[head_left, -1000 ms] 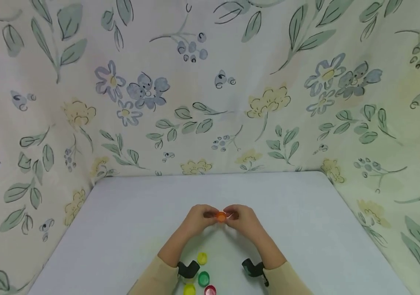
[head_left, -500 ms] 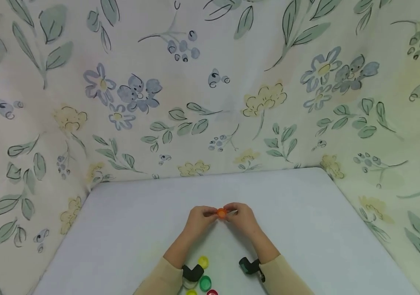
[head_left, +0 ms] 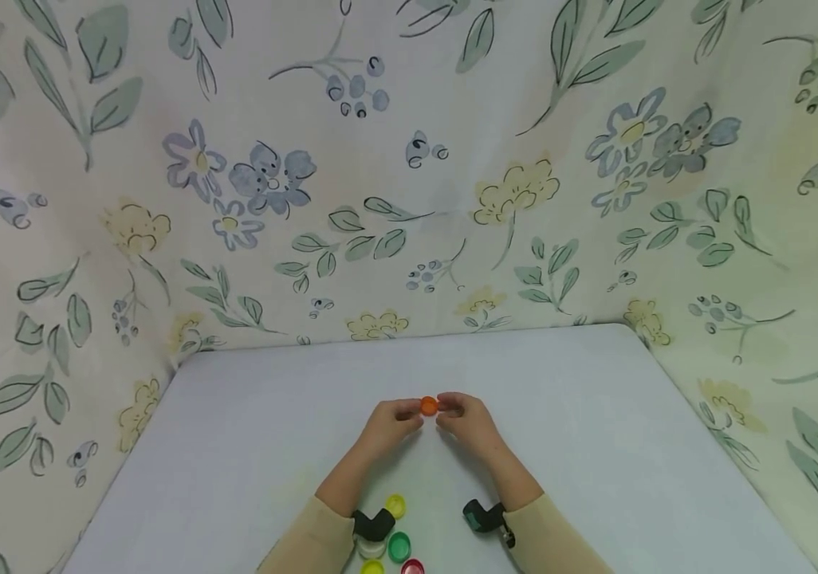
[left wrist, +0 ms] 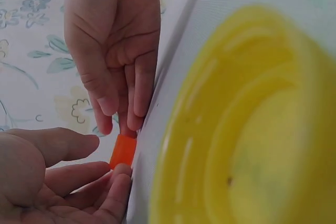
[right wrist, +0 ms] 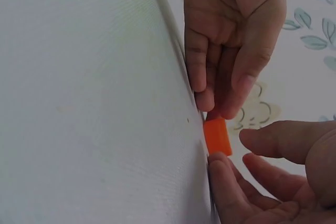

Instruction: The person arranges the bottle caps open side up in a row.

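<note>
A small orange bottle cap (head_left: 429, 406) stands on the white table between my two hands, in the middle of the head view. My left hand (head_left: 386, 424) is at its left side, fingertips right at the cap and thumb held away. From the other side my right hand (head_left: 470, 422) reaches in the same way, its fingertips at the cap's right edge. In the left wrist view the orange cap (left wrist: 123, 151) shows side-on between both hands' fingertips, with the thumbs apart from it. The right wrist view shows the orange cap (right wrist: 217, 136) likewise.
Nearer my body, by the left wrist, lie a yellow cap (head_left: 395, 505), a green cap (head_left: 399, 547), a red cap (head_left: 412, 567), a white cap (head_left: 371, 549) and a second yellow cap (head_left: 372, 568). Floral cloth (head_left: 409, 175) hangs behind the white table (head_left: 265, 414).
Both hands pinched the orange cap before; now their thumbs have come away and it stands on the table, slightly farther forward. The head view has shifted a little.
</note>
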Available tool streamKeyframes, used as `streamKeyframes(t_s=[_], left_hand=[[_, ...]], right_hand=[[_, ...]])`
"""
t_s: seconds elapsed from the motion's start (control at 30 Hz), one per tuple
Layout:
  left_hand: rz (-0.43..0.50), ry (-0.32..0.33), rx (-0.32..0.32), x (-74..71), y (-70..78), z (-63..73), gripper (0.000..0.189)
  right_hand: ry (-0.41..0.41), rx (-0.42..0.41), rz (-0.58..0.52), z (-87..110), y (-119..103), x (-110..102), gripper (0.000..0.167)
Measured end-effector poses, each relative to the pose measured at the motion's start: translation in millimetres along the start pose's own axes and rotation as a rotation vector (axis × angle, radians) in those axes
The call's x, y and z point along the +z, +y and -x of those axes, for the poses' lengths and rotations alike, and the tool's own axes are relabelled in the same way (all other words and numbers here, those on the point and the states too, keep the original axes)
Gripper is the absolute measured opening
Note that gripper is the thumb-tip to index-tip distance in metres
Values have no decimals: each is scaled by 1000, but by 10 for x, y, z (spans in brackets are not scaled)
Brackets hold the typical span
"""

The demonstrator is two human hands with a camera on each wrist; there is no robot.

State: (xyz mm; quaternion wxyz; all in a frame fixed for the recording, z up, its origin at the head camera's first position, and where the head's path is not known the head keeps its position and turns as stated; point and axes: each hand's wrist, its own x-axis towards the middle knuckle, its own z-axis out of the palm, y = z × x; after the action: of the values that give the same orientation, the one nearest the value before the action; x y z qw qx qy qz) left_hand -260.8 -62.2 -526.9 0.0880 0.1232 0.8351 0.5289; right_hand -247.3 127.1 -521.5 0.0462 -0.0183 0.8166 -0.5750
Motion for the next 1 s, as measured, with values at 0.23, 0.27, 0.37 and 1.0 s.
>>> streamKeyframes(t_s=[0.23,0.27,0.37,1.0], left_hand=[[-20,-16,-9,-20,17,43,29],[-16,-18,-14,-33,21,52,30],[5,-21,-32,-79,27,79,32],[99,-89,-98,-532,-223,651,35]], right_hand=[[-26,-20,22,5,56,-5,39],[-30,-24,24,8,57,-8,40],[-29,-12,24,21,51,-19,41],[-366,-50,21,416,-95,129,36]])
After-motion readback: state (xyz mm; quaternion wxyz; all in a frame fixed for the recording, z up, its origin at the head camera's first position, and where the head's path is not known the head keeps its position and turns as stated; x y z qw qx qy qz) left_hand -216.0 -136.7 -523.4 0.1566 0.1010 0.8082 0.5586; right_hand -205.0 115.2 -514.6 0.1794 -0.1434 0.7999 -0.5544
